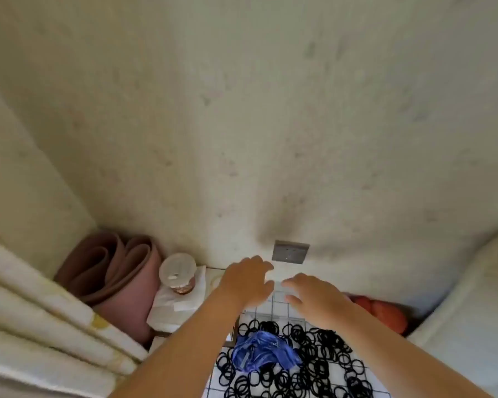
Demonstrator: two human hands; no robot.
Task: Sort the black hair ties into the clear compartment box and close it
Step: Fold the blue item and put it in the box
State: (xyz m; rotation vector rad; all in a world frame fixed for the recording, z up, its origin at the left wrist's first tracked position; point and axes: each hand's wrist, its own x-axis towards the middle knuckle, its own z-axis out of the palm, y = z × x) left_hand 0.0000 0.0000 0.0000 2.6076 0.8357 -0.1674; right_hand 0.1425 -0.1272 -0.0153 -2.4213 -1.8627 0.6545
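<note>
Several black hair ties (314, 357) lie scattered on the white tiled table (282, 307) at the bottom of the view. A crumpled blue plastic bag (263, 351) rests among them. Both arms reach to the table's far end, near the wall. My left hand (247, 282) hovers palm down with relaxed fingers and holds nothing. My right hand (314, 297) is beside it, fingers spread toward the left, also without anything in it. A faint clear edge (273, 315) just below the hands may be the compartment box; I cannot tell its state.
A grey wall socket (290, 251) sits just beyond the hands. Left of the table are a clear lidded jar (178, 272) on white papers, a rolled pink mat (118, 274) and a pale curtain (41, 311). An orange-red object (383, 311) and a white cushion (472, 311) lie right.
</note>
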